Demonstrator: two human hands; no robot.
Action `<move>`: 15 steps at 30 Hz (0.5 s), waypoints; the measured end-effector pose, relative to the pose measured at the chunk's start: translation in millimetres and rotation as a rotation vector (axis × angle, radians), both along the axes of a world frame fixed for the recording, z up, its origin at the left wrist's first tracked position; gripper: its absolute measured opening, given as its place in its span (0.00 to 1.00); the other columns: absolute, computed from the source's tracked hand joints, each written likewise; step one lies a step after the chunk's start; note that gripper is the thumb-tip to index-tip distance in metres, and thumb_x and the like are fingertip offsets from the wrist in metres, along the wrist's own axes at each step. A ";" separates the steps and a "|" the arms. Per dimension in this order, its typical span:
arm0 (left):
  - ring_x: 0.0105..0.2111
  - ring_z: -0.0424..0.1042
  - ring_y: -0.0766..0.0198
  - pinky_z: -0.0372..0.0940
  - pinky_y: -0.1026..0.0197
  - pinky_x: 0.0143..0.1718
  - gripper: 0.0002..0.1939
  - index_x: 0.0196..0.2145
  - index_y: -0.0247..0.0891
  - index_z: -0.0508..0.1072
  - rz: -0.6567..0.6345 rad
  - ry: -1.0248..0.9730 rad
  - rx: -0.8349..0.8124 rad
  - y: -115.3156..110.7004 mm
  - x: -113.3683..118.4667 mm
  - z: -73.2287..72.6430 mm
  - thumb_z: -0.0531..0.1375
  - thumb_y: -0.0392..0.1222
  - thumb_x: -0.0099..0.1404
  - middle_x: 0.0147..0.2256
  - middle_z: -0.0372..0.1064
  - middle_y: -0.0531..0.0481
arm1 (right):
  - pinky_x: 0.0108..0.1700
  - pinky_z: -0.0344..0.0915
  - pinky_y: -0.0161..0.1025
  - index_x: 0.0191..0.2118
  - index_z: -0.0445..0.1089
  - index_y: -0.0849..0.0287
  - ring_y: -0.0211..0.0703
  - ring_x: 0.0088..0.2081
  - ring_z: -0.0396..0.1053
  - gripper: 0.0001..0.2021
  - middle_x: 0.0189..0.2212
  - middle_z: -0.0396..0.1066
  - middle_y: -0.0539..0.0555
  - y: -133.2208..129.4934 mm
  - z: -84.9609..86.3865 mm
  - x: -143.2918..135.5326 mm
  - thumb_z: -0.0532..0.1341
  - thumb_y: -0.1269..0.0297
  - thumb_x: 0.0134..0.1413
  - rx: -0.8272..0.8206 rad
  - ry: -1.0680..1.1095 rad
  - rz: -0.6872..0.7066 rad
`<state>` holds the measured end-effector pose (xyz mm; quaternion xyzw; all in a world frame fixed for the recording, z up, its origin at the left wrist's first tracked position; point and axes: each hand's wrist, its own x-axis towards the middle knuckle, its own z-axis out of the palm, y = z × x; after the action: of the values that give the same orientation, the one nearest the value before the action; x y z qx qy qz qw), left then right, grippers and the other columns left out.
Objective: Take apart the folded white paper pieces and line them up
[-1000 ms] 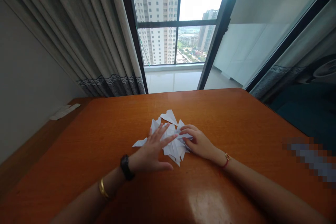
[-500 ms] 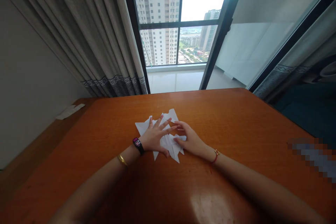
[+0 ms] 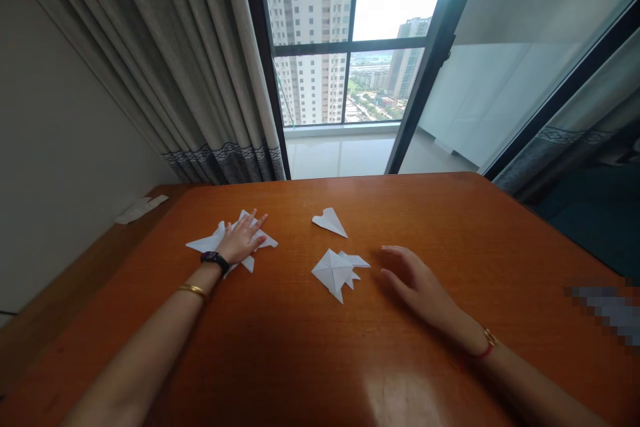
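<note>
Head view, and here we are over the orange-brown wooden surface (image 3: pixel 300 360), both bare arms stretched forward. The left hand (image 3: pixel 243 240) lies flat on a pile of folded white paper shapes (image 3: pixel 207 243) at the left side, fingers (image 3: pixel 257 221) spread apart and pressing down, gripping nothing. My read is that the flat palm is there to keep that loose bundle from sliding or springing open. A dark watch (image 3: pixel 214 258) and a gold bangle (image 3: pixel 191 289) sit on that wrist.

Over to the right hand (image 3: pixel 417 280): it rests low at the surface, fingers loosely apart and slightly curled, holding nothing. It lies just beside the folded paper cluster (image 3: pixel 337 270) in the middle and does not touch it. That cluster lies flat, its longest point aimed toward the near edge and a smaller tip jutting right, toward the hand, so the piece seems set within easy reach.

Farther back, a single folded paper dart (image 3: pixel 329 221) lies alone, well apart from both hands. Its long axis runs left to right with a slant, the sharp tip pointing right and toward the person.

Beyond the far edge hang grey curtains (image 3: pixel 200 80), and the window (image 3: pixel 350 47) shows tall buildings. A paper slip (image 3: pixel 141 208) lies on the ledge at the left wall.
</note>
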<state>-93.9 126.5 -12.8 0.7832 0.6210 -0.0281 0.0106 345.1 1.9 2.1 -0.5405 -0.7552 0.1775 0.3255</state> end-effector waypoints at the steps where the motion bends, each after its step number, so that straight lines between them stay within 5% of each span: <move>1: 0.66 0.40 0.43 0.40 0.28 0.58 0.31 0.67 0.52 0.42 0.037 0.009 0.002 4.7 -3.3 2.3 0.42 0.59 0.69 0.68 0.33 0.47 | 0.58 0.61 0.54 0.54 0.61 0.54 0.51 0.55 0.64 0.18 0.53 0.66 0.58 -2.3 -1.3 2.0 0.56 0.58 0.60 0.006 0.001 0.010; 5: 0.66 0.33 0.37 0.33 0.21 0.54 0.35 0.67 0.45 0.44 0.169 0.011 0.117 19.1 37.5 14.5 0.40 0.61 0.68 0.68 0.32 0.41 | 0.59 0.59 0.54 0.53 0.63 0.53 0.50 0.55 0.64 0.15 0.52 0.68 0.57 -0.8 -6.9 6.9 0.55 0.59 0.61 0.063 0.045 0.018; 8: 0.66 0.33 0.40 0.23 0.20 0.53 0.32 0.66 0.47 0.48 -0.157 -0.062 0.161 24.1 105.6 21.9 0.45 0.58 0.68 0.68 0.36 0.45 | 0.60 0.57 0.56 0.51 0.65 0.53 0.49 0.53 0.66 0.13 0.50 0.69 0.56 5.2 -11.0 11.7 0.56 0.61 0.61 0.151 0.057 0.003; 11: 0.65 0.42 0.45 0.15 0.25 0.55 0.30 0.63 0.53 0.53 -0.416 -0.089 0.106 28.3 164.1 25.5 0.53 0.56 0.65 0.64 0.52 0.50 | 0.61 0.56 0.56 0.49 0.65 0.53 0.47 0.52 0.67 0.12 0.48 0.70 0.55 7.4 -13.9 17.3 0.56 0.64 0.61 0.216 0.037 0.012; 15: 0.59 0.59 0.52 0.12 0.33 0.58 0.20 0.55 0.50 0.67 -0.556 -0.100 0.077 32.7 191.0 30.3 0.53 0.46 0.66 0.54 0.69 0.51 | 0.57 0.62 0.53 0.49 0.65 0.53 0.49 0.52 0.67 0.12 0.48 0.69 0.57 4.5 -13.7 23.5 0.56 0.64 0.61 0.257 0.048 -0.040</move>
<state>97.1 159.3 17.5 0.9238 0.3815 0.0322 0.0032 368.6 6.4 -11.6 -0.5047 -0.7529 0.0857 0.4136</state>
